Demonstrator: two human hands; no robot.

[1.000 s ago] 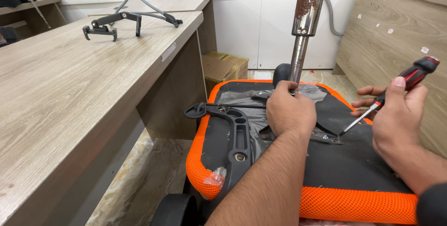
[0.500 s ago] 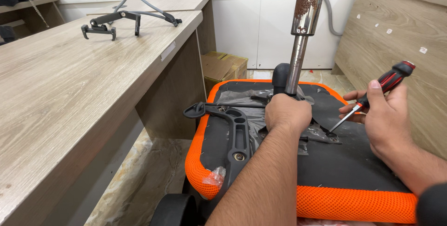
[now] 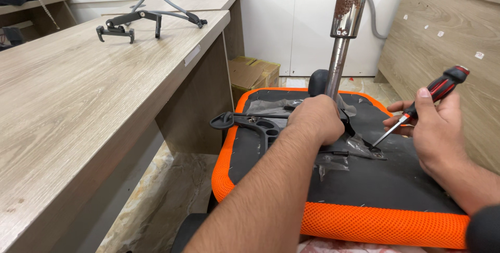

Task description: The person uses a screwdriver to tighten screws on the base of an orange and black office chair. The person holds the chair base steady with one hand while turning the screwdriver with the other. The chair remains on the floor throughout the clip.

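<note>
Screwdriver (image 3: 436,92): red-and-black handle, held slanted at 3 o'clock in the view, its tip set down on the metal plate (image 3: 372,151) under the seat
Right hand (image 3: 435,128): closed around the screwdriver handle, thumb laid along it
Left hand (image 3: 312,119): wrapped over the base of the chair mechanism (image 3: 260,124), just at the foot of the gas-lift column (image 3: 344,29)
Chair seat (image 3: 364,221): turned upside down, black underside with orange mesh edging, low in the view from 5 to 6 o'clock
Column: chrome below, rusty sleeve above, rising toward 12 o'clock
Bench (image 3: 78,102): wood-grain top, at 9 o'clock of the seat
Black bracket (image 3: 125,23): lying on the bench at 11 o'clock, with a grey cable (image 3: 166,9) looped behind it
Cardboard box (image 3: 252,73): on the floor beyond the seat
</note>
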